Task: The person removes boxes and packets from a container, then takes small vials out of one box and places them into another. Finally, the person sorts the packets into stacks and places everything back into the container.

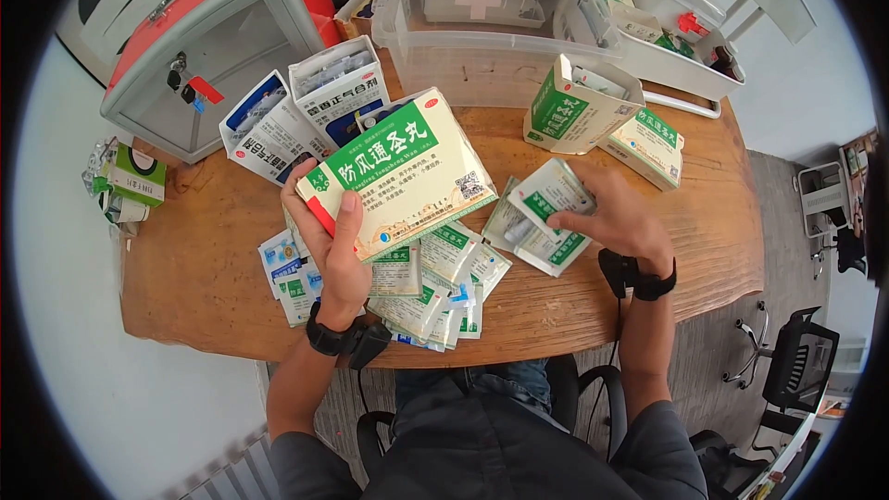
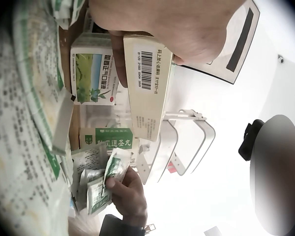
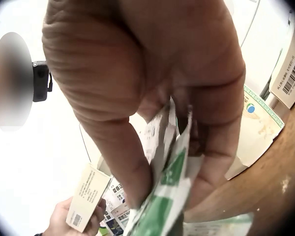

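My left hand (image 1: 335, 255) grips a cream and green medicine box (image 1: 398, 181) by its left end, tilted, above the table. Its barcode side (image 2: 146, 88) faces the left wrist view. To the right, my right hand (image 1: 630, 218) pinches a few flat green-and-white sachets (image 1: 553, 208) between thumb and fingers. In the right wrist view those sachets (image 3: 160, 206) fan out edge-on below the fingers. Under the held box lies a loose pile of similar sachets (image 1: 431, 282), partly hidden by box and hand.
Two opened white-and-blue boxes (image 1: 338, 83) stand behind the left hand. Beyond the right hand are an open green box (image 1: 560, 116) and another lying flat (image 1: 648, 148). A clear plastic bin (image 1: 482, 60), a red-and-grey cabinet (image 1: 218, 46) and a white tray (image 1: 681, 65) line the back.
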A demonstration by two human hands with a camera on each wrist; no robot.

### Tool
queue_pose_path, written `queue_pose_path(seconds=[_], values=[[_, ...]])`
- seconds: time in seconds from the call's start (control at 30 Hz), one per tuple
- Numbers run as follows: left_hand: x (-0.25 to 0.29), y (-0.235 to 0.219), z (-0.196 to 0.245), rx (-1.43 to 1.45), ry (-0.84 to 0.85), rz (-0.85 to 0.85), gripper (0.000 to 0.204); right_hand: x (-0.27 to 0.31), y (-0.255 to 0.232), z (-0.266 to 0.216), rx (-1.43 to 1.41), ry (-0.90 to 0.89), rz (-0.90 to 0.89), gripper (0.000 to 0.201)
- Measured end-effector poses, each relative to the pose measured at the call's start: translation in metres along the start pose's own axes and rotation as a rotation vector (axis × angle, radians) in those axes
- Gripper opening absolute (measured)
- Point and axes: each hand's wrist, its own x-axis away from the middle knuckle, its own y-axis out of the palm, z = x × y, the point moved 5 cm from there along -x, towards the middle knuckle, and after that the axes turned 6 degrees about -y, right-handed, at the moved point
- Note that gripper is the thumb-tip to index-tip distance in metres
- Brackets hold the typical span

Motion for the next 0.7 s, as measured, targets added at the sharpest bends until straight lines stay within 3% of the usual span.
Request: queue_pose_path(seconds=[0.03, 0.23, 0.37, 0.53, 0.7], values=[[0.0, -0.001, 0.0, 0.0, 0.002, 0.002, 0.057, 0.001, 0.003, 0.003, 0.064, 0.042, -0.089, 0.06], [-0.001, -0.004, -0.002, -0.059, 0.026, -0.007, 0.054, 0.002, 0.006, 0.011, 0.177, 0.074, -0.129, 0.062], [-0.002, -0.005, -0.005, -0.05, 0.019, -0.006, 0.054, 0.004, 0.001, 0.011, 0.178, 0.072, -0.058, 0.061], [-0.001, -0.004, -0.005, -0.055, 0.023, -0.022, 0.054, 0.005, -0.009, 0.013, 0.159, 0.102, 0.013, 0.041], [0.0, -0.004, -0.004, -0.064, 0.013, -0.026, 0.055, 0.019, -0.027, 0.014, 0.019, 0.033, -0.046, 0.034]])
